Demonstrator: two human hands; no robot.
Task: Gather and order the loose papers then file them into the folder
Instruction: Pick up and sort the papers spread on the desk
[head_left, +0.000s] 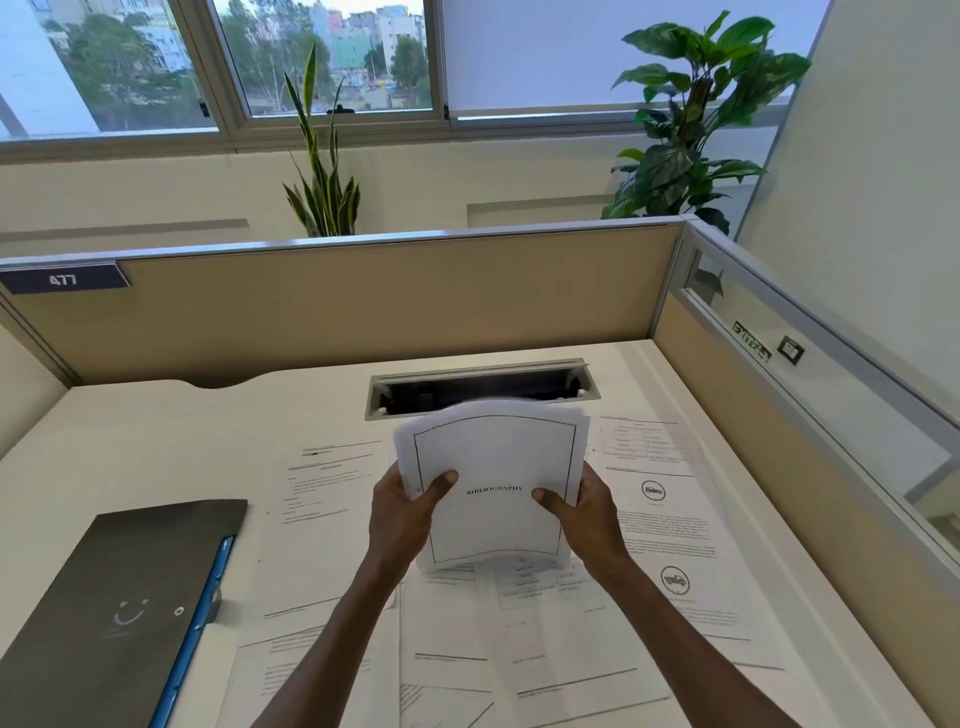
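Your left hand and right hand grip the paper stack upright, long axis vertical; the folder lies closed on the desk.

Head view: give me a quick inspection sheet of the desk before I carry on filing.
Surface: white desk, mostly covered by sheets.
Job's things: paper stack held up, top page reads BIBLIOGRAPHY; loose sheets still flat on the desk; dark folder closed at left.
Clutter: nothing seen.
Grippers: left hand and right hand grip the stack's sides.
Cables: nothing seen; cable tray open.
Surroundings: beige partition, two plants, window.
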